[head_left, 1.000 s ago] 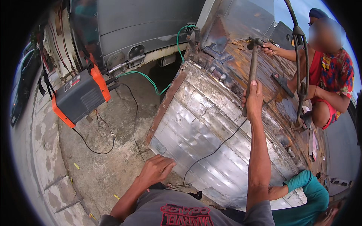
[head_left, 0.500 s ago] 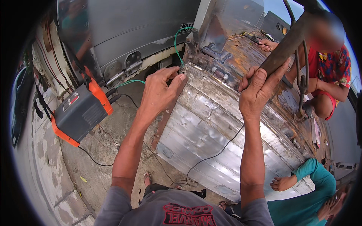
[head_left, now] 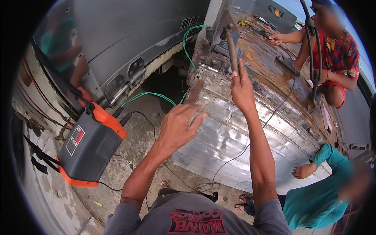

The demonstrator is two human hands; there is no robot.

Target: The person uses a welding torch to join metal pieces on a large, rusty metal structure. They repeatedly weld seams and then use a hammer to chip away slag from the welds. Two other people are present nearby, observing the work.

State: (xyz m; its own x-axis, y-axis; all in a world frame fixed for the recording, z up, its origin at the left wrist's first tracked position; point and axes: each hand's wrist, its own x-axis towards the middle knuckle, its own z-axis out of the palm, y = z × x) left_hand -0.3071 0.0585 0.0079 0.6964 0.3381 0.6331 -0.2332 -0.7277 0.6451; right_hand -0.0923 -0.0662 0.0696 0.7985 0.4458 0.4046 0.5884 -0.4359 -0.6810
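My right hand [head_left: 243, 92] is closed around the handle of a hammer [head_left: 232, 51]. The hammer's head end is up by the rusty bolted corner of the metal bed. Lower and to the left, my left hand [head_left: 178, 127] has its fingers stretched and its thumb apart. Its fingertips lie over a rusty flat metal strip [head_left: 194, 92] along the edge of a dented silver panel [head_left: 223, 125]. The hand hides the strip's lower part. A green cable [head_left: 185, 43] loops down beside the corner.
A black and orange welding machine [head_left: 92, 143] sits at the left, its cables trailing down. A person in red [head_left: 340, 62] crouches on the rusty bed [head_left: 262, 58], holding a dark tool. Another in a teal top [head_left: 313, 199] rests a hand on the panel at the lower right.
My right hand has swung the hammer left and away toward the bolted corner. My left hand has slid down the strip from its top end, its thumb now apart. The view has shifted.
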